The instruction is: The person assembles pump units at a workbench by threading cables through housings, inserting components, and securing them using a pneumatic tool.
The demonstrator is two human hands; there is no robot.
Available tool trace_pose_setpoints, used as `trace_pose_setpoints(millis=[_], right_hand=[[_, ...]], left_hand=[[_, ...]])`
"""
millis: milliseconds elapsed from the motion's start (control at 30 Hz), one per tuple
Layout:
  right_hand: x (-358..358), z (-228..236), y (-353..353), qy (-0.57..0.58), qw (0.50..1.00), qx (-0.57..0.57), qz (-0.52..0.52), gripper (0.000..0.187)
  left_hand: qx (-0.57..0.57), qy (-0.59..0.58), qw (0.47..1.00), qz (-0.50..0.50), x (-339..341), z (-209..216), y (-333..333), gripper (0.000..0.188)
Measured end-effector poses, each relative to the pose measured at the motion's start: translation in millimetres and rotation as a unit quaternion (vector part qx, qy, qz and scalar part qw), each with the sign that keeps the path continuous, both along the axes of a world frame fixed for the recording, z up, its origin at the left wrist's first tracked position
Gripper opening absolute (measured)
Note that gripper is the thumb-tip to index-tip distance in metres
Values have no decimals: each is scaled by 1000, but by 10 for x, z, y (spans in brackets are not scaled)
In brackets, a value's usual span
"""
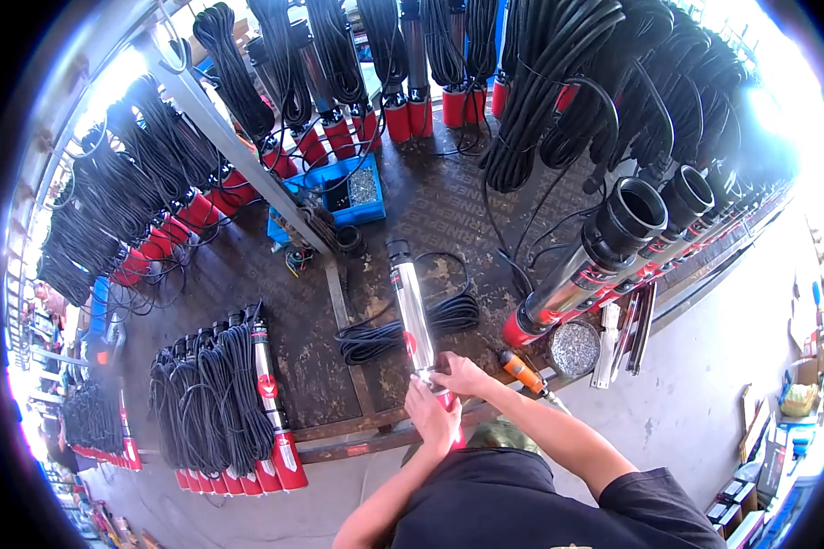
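The pump lies across the cable, overhanging the desk. The left hand has fingers curled around it; the right hand touches it, finger closure unclear. Loosened support could let it roll

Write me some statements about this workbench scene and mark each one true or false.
1. The left hand and the right hand are both at the silver-and-red cylinder. True.
2. The blue tray lies on the floor. False: it sits on the bench.
3. The orange tool lies to the right of that cylinder. True.
4. The cable coil by that cylinder is yellow. False: it is black.
5. The cylinder's black end points away from the person. True.
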State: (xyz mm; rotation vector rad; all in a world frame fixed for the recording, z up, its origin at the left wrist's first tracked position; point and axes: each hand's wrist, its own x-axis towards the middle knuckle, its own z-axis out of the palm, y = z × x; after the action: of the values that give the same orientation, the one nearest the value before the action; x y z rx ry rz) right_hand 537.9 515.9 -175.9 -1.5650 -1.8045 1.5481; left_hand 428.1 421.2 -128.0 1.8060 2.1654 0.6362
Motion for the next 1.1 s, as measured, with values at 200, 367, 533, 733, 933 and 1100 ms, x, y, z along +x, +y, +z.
trace_pose_setpoints(millis=[200, 367, 533, 733, 933, 1100], right_hand=[[129, 234, 35, 102, 980, -164, -39, 75], [53, 286, -15, 4, 1000, -1, -1, 65], [12, 46, -158, -19, 992, 110, -53, 49], [-41, -125, -220, -6, 994, 89, -71, 54], [-107, 460, -540, -110, 991, 64, 31, 67], [-130, 611, -594, -228, 921, 221, 225, 76]], left_hand=[[-78, 238, 965, -76, -20, 54, 79, 90], [-53, 428, 894, -121, 105, 185, 146, 61], [-104, -98, 988, -55, -428, 249, 312, 35], [-328, -614, 717, -26, -936, -287, 622, 25], [-355, -586, 728, -20, -944, -218, 615, 26], [-382, -547, 745, 8, -955, -197, 605, 20]])
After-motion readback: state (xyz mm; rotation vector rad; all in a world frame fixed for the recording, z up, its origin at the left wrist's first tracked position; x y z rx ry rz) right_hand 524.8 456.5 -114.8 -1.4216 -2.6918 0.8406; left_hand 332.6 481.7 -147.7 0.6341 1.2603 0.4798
